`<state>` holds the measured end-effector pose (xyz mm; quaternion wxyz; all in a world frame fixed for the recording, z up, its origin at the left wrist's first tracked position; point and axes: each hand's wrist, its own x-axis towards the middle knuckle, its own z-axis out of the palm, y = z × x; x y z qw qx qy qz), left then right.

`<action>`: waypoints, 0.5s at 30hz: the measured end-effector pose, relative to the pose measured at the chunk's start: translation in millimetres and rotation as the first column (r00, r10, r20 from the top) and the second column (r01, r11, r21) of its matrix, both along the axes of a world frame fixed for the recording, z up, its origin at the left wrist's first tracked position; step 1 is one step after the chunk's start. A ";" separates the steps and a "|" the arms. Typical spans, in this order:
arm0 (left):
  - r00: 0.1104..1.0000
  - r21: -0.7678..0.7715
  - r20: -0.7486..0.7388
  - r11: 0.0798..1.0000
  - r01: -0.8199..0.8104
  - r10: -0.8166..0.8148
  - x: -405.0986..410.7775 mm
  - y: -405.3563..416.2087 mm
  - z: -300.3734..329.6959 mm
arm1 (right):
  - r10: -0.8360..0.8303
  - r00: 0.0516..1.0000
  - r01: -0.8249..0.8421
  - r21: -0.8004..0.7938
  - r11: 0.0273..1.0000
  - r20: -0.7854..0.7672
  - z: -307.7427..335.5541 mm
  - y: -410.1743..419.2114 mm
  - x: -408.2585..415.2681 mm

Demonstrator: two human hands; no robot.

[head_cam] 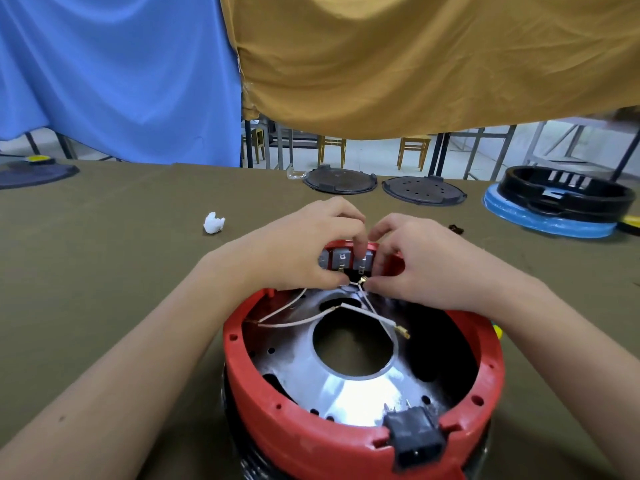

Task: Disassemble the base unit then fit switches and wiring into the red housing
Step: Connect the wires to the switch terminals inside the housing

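Note:
The red housing (294,427) lies upside down before me, a shiny metal cone (346,386) with a round hole inside it. Grey switches (341,259) with brass tabs sit in its far wall. My left hand (304,247) grips the switch block, fingers curled over the top. My right hand (426,261) pinches a brass wire terminal (363,280) just below the switches. White wires (311,318) cross the cone; one loose end carries a brass terminal (401,330). A black power socket (415,441) sits in the near rim.
On the olive table are a crumpled white scrap (214,223), two dark round plates (339,181) (424,190) at the back, a black ring on a blue base (561,199) at right, and a dark disc (34,173) far left. Blue and ochre cloths hang behind.

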<state>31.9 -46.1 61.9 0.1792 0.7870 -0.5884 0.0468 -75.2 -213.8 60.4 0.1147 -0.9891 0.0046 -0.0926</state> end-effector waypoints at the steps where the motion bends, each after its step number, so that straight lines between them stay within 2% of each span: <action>1: 1.000 -0.010 0.014 1.000 -0.005 0.005 0.3 -0.2 -0.2 | -0.004 1.000 0.004 -0.004 1.000 0.003 -1.0 -0.2 0.6; 4: 1.000 -0.049 0.014 0.999 -0.025 0.026 2.5 -0.8 -1.6 | 0.003 1.000 -0.003 -0.003 1.000 -0.007 -3.2 -0.3 2.1; 8: 1.000 0.052 0.013 0.999 -0.003 0.002 2.9 -2.9 -4.6 | 0.021 0.999 -0.020 0.050 0.999 -0.030 -2.9 -1.3 2.9; 15: 0.997 0.050 -0.083 0.999 0.004 0.000 0.8 -4.7 -5.7 | 0.042 0.998 -0.040 0.047 0.998 -0.040 -3.6 -0.3 3.5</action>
